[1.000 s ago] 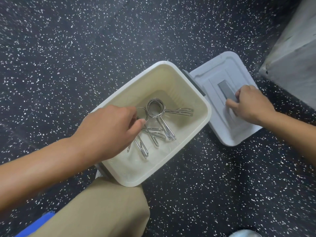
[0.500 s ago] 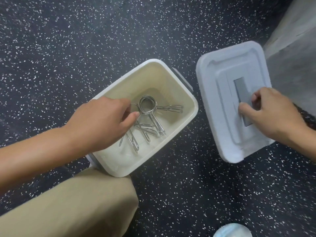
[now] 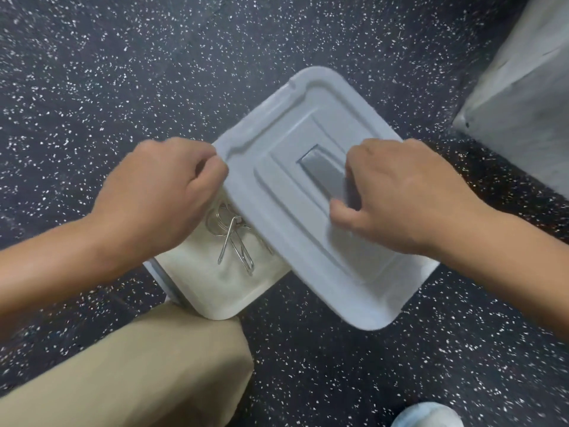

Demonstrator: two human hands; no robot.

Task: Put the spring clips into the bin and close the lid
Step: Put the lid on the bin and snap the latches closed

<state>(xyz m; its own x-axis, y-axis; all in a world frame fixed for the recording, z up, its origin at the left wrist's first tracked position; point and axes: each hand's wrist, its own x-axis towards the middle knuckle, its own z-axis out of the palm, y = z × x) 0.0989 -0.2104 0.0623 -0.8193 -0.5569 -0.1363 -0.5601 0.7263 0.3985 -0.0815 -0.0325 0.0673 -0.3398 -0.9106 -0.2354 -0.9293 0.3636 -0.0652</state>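
Closing step under way, lid [image 3: 286,217] not yet seated. Held skewed above the bin [image 3: 215,291], covering its 1 o'clock half and overhanging the rim toward 4 o'clock; the 7 o'clock half of the bin left open. Spring clips [image 3: 234,238] lying inside on the bin's bottom, partly hidden under the lid's edge, so nothing seemingly left to load.

Right hand [image 3: 400,195] curled onto the grey handle [image 3: 323,174] at the lid's centre, fingers tucked into the recess. Left hand [image 3: 154,198] pinched shut on the lid's edge at 9 o'clock, over the open part of the bin.

To finish well: rotate the lid until its long sides run parallel with the bin's, slide toward 7 o'clock until all four corners line up, then lower flat rather than tilted. Better to shift the left grip clear of the rim before pressing, else fingers trapped between lid and bin. Press at the corners last, probably needed for a full seat. Speckled floor [image 3: 92,72] beneath, bin likely to skid if pushed sideways.
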